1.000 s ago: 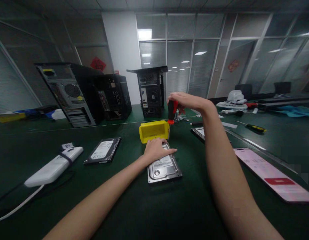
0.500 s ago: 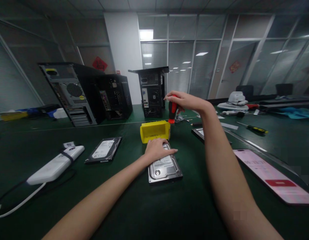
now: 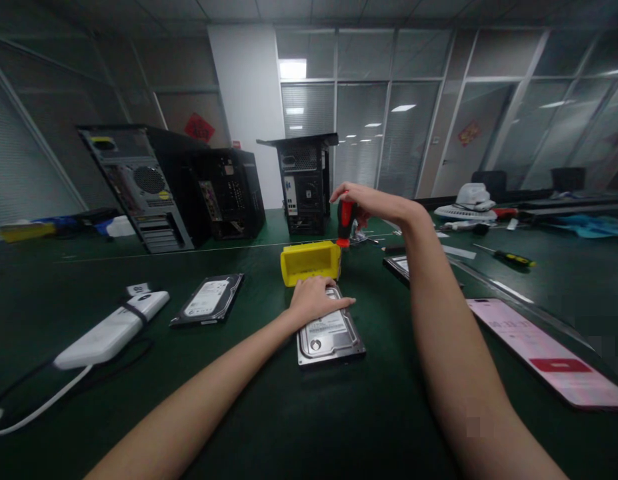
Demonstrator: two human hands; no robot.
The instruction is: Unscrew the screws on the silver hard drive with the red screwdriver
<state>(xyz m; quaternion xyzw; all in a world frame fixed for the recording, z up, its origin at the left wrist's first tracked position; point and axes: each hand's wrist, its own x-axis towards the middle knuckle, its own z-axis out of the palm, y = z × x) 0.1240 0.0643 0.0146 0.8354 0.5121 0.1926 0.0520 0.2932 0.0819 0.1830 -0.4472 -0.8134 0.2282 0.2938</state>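
- Red and black, the screwdriver [image 3: 344, 220] stands upright above the frame's centre; our right hand [image 3: 356, 200] has its fingers curled round the handle.
- Our left hand [image 3: 316, 298] spreads its fingers over the silver hard drive [image 3: 329, 337], just below centre.
- Beyond our left fingertips we see the yellow bin [image 3: 311, 260], its open side towards us.
- Another drive [image 3: 209, 299] lies left of centre.

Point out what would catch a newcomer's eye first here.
Probably the bright yellow plastic bin, standing out mid-table against the dark green tabletop. Next might come the red-and-black screwdriver upright in the right hand by the bin's right side, and the silver metal hard drive under the left hand, just in front of it.
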